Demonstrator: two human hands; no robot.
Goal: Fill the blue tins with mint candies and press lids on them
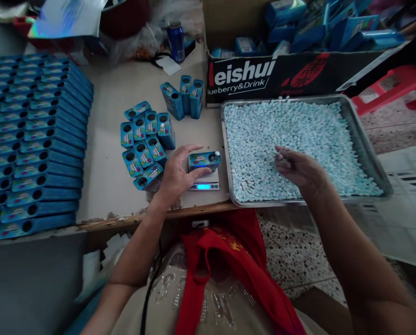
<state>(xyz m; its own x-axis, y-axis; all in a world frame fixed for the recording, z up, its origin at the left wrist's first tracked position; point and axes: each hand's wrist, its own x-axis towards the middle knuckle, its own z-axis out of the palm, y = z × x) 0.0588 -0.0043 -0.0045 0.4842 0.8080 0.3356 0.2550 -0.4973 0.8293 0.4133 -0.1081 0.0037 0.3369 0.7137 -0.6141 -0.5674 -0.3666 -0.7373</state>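
Observation:
A small blue candy box (204, 159) stands on a digital scale (213, 179) with a lit blue display. My left hand (180, 172) wraps round the box from the left, thumb in front and fingers behind. One pale candy sits at the hole in the box's top right end. Over the metal tray (230, 179) of pale blue candies (263, 144), my right hand (298, 167) is closed with fingertips pinched together; what they hold, if anything, cannot be made out. Several more blue boxes (143, 151) stand in a cluster left of my left hand.
Long stacked rows of blue boxes (50, 149) fill the table's left side. Three boxes (183, 97) stand behind the scale. A black carton (280, 74) of blue boxes is behind the tray. A blue can (176, 42) stands at the back. A red stool (385, 90) is at right.

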